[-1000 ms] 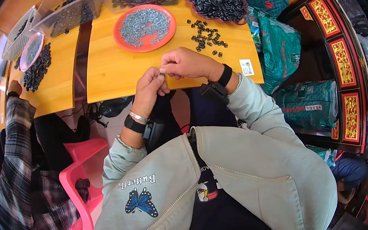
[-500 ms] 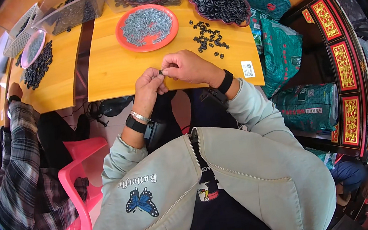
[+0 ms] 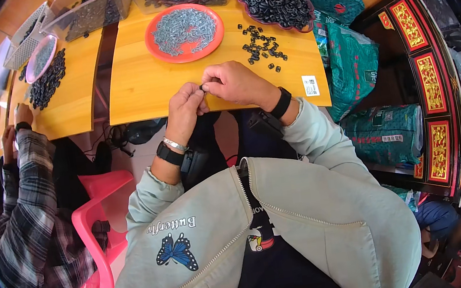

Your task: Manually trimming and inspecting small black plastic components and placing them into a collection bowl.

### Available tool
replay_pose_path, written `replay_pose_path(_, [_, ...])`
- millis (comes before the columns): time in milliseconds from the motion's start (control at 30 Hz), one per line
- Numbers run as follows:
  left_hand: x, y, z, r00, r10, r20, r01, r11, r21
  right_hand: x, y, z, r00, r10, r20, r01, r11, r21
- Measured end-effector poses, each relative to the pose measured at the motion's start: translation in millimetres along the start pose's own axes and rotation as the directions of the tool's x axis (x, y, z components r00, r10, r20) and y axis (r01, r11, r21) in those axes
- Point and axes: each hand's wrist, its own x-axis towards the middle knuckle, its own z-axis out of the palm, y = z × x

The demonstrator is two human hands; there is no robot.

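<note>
Over the table's near edge my two hands meet, pinching one small black plastic piece (image 3: pixel 202 88) between their fingertips. My left hand (image 3: pixel 185 104) is closed on it from the left, my right hand (image 3: pixel 233 86) from the right; the fingers cover most of it. Just beyond them lies a red plate (image 3: pixel 187 59) of small silvery metal pieces (image 3: pixel 182 28), which look like screws or pins. Several loose black pieces (image 3: pixel 261 45) are scattered on the wood to the right of the plate. Behind these, a dark scalloped tray (image 3: pixel 240 5) is heaped with black parts (image 3: pixel 275 3).
Clear plastic bins (image 3: pixel 128 10) of black parts line the table's far side. Green bags (image 3: pixel 350 66) stand at the right, beside a carved red-and-gold cabinet (image 3: pixel 422 63). To my left, a person in a plaid sleeve (image 3: pixel 35 168) works at another table; a pink chair (image 3: pixel 100 235) is there.
My hands stay together at the same spot with only slight finger movement. The hand of the person on the left has shifted a little.
</note>
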Motion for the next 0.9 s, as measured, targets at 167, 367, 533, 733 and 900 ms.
replay_pose_path(167, [2.3,-1.4,-2.4,0.999,-0.03,-0.026,0.029,0.999,-0.036,3.2,2.8,7.8,0.996,-0.072,-0.044,0.07,0.997,-0.038])
replay_pose_path(367, [-0.4,7.0,-4.4,0.998,-0.032,-0.06,0.03,0.999,-0.028,2.9,8.0,11.2,0.994,0.081,0.072,-0.101,0.931,0.35])
replay_pose_path(533, [-2.5,11.3,-4.9,0.997,-0.024,-0.078,0.02,0.999,-0.044,1.1,-1.4,4.7,0.972,0.15,0.182,-0.225,0.822,0.523])
replay_pose_path(733, [-2.4,13.1,-8.7,0.998,-0.032,-0.05,0.026,0.991,-0.128,0.2,-2.2,4.7,0.97,0.156,0.187,-0.233,0.818,0.527])
replay_pose_path(900, [0.0,15.7,-13.2,0.995,-0.096,-0.019,0.088,0.962,-0.259,2.0,-4.8,4.6,0.972,0.144,0.186,-0.224,0.813,0.538])
